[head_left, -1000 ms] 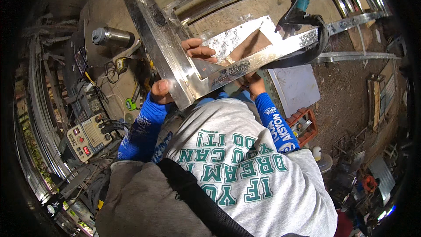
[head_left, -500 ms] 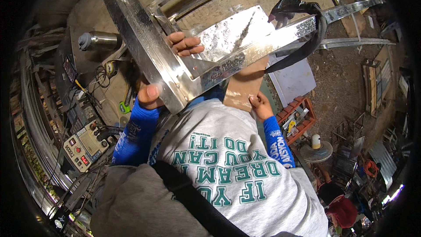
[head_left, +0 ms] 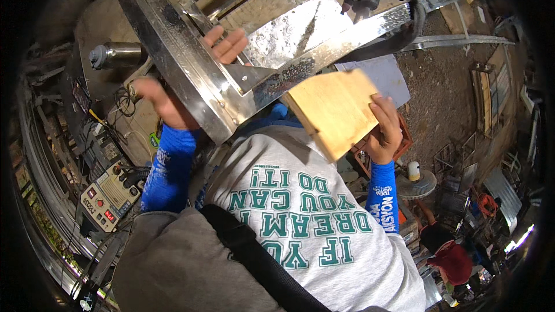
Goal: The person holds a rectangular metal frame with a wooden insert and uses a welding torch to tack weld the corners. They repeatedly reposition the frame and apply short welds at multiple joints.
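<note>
Your left hand is wrapped around the near side of the metal frame, just where its two shiny bars meet at a corner; the thumb side sits under the long bar and the fingertips show curled over the top of it, pressed close together. Your right hand holds a flat wooden board by its right edge, the fingers folded around that edge and the thumb hidden behind it. The board sits just below the frame's cross bar, its upper corner touching or nearly touching the metal; the picture does not show which.

The frame is raised in front of your chest, above the grey shirt, with a dull metal plate filling its corner. It looks stiff and fairly heavy, with smooth polished faces that could slip in a bare palm, and hard edges, so the corner joint you grip now is probably the steadiest hold. The board looks light and rigid, with a rough, easy-to-grip surface, so one hand at its edge should be enough.

A welding machine sits to the lower left.
</note>
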The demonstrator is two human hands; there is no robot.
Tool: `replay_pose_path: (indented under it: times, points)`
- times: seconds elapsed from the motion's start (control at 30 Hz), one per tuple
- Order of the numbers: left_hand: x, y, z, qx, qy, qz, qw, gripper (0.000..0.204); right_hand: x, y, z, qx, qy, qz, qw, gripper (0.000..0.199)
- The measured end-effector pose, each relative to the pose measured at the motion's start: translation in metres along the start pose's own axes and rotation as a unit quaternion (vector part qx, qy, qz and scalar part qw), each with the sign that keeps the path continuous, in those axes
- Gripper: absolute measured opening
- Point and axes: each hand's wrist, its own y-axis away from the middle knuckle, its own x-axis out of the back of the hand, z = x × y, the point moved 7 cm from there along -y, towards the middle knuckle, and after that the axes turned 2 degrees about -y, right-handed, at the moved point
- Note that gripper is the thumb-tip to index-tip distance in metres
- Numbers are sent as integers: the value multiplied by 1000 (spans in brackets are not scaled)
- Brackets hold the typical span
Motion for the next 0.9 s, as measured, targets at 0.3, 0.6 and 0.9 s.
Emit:
replay_pose_path:
  times: [0.3,0.6,0.9]
  points:
    - [-2,-34,-8,372,-338,25,864,59,-9,-22,-92,154,211,115,958,36]
    - [40,-57,49,135,-308,68,939,54,-43,-43,-140,115,-3,21,993,39]
    - [61,-32,63,-63,-177,165,968,65,-112,-91,-88,-282,-639,-90,710,67]
